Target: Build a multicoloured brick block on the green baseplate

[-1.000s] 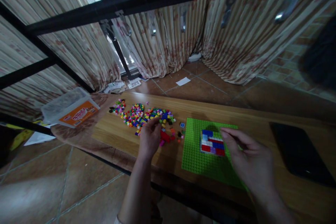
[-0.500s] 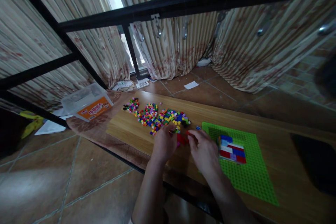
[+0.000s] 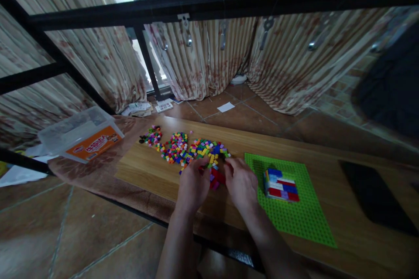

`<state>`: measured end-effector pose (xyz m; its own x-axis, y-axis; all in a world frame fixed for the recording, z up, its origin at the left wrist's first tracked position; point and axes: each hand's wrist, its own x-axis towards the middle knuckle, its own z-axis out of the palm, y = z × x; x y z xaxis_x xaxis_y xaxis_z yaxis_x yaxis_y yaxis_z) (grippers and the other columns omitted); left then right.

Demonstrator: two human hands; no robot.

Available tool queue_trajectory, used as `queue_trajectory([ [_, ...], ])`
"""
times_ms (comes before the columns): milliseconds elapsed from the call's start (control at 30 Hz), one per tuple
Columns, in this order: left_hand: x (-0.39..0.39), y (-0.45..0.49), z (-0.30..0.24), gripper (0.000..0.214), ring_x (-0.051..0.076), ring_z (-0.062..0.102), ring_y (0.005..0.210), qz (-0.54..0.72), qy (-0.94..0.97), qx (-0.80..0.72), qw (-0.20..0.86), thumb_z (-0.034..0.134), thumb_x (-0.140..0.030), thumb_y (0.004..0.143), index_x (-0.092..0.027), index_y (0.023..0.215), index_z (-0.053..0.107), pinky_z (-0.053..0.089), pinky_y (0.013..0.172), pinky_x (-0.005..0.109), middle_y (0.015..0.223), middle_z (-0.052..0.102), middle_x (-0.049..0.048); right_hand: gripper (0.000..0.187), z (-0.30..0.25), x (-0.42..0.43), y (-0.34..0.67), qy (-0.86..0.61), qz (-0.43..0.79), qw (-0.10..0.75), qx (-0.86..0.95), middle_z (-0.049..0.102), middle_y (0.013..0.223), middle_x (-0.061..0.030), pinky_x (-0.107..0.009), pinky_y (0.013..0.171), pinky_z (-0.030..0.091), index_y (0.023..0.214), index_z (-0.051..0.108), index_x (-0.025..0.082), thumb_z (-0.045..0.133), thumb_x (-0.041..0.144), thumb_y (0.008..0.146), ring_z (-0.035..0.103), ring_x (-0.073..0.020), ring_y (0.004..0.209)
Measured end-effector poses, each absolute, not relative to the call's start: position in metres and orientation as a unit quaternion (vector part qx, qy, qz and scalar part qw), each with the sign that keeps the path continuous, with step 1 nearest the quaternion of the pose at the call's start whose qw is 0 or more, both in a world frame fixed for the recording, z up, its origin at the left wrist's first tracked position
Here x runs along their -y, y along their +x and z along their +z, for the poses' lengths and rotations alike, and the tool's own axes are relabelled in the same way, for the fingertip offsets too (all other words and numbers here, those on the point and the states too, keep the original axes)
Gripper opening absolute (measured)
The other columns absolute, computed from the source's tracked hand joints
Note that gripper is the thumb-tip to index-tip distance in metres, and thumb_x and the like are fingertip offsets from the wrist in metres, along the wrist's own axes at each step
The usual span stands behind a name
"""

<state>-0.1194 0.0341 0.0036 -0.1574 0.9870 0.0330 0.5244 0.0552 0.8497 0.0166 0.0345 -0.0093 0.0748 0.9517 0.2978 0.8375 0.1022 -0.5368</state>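
Note:
Small toy building bricks (image 3: 176, 146) of many colours lie heaped on a wooden board. My left hand (image 3: 194, 185) is at the near edge of the heap, fingers curled toward the thumb; what they hold is too small to make out. Several red bricks (image 3: 216, 177) lie between my two hands. My right hand (image 3: 241, 181) is beside them, its thumb and fingertips drawn together, and whatever is in the pinch is hidden. To the right, a green baseplate (image 3: 304, 213) carries a low block built of red, white and blue bricks (image 3: 281, 185).
The wooden board (image 3: 144, 174) lies on a reddish-brown cloth (image 3: 75, 174). A clear plastic box (image 3: 81, 130) with an orange label stands at the left. On the right is a flat black object (image 3: 373, 196). A dark metal rail (image 3: 209, 2) crosses in front of striped curtains.
The view has shifted, so the scene sits further left. My right hand has turned, and the red piece seen at its fingertips no longer shows there. Both hands remain by the red bricks.

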Motion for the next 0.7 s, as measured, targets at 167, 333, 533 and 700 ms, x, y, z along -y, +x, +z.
queue_trajectory([
  [167,-0.034,-0.115,0.000,0.028,0.019,0.068,0.093,0.371,0.601,-0.648,0.286,0.056,-0.009,0.081,-0.018,0.104,0.070,0.051,0.086,0.032,0.102,0.073,0.0073,0.023,0.022,-0.022,0.060,-0.580,0.186,0.490,0.623,0.070,0.099,-0.0065,-0.033,0.079,0.052,0.103,0.069,0.022,0.052,0.031,0.091,0.066,-0.0191,0.089],
  [333,-0.029,-0.105,-0.002,0.028,0.018,0.067,0.089,0.357,0.627,-0.642,0.260,0.055,-0.010,0.080,-0.018,0.104,0.069,0.052,0.083,0.031,0.102,0.073,0.0069,0.025,0.022,-0.005,0.141,-0.635,0.238,0.507,0.533,0.072,0.099,-0.0045,-0.037,0.080,0.054,0.101,0.071,0.024,0.063,0.041,0.083,0.068,-0.0209,0.088],
  [533,-0.020,-0.076,0.004,0.030,0.018,0.066,0.095,0.344,0.687,-0.588,0.254,0.051,-0.009,0.083,-0.020,0.105,0.067,0.051,0.086,0.031,0.104,0.071,0.0059,0.025,0.013,0.007,0.179,-0.647,0.220,0.418,0.598,0.072,0.105,-0.0048,-0.041,0.088,0.051,0.101,0.072,0.027,0.061,0.041,0.083,0.067,-0.0237,0.096],
  [700,-0.018,-0.060,0.002,0.032,0.018,0.065,0.096,0.318,0.714,-0.562,0.270,0.049,-0.007,0.083,-0.021,0.105,0.068,0.051,0.088,0.032,0.104,0.071,0.0055,0.020,0.009,0.002,0.170,-0.608,0.204,0.381,0.666,0.072,0.098,-0.0049,-0.042,0.088,0.049,0.096,0.073,0.027,0.060,0.036,0.084,0.065,-0.0242,0.094],
])
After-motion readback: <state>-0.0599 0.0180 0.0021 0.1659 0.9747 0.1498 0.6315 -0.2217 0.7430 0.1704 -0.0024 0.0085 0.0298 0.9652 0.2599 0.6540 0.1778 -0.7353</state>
